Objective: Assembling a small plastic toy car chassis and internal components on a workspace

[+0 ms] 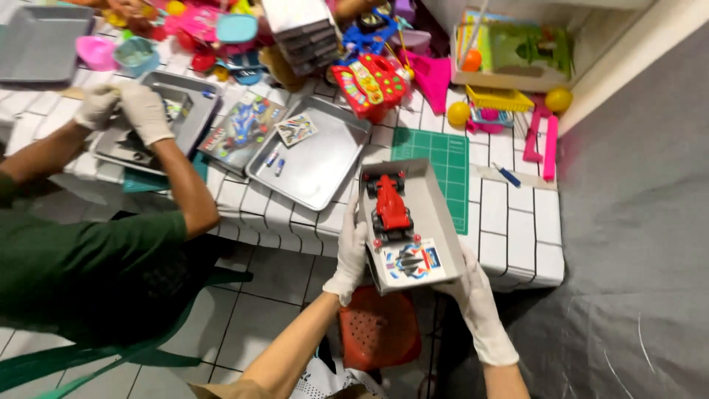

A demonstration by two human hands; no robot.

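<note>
Both my gloved hands hold a grey cardboard box lid [436, 214] above the table's front edge. My left hand [350, 255] grips its left side, and my right hand [476, 299] supports its near right corner from below. Inside the lid lie a red toy racing car [390, 207] and a colourful sticker sheet [412, 262].
A metal tray [317, 166] with small batteries and a green cutting mat [443, 159] lie on the white tiled table [517, 236]. A person in green with gloved hands [129, 111] works at another tray on the left. Many toys crowd the back. A red stool [380, 329] stands below.
</note>
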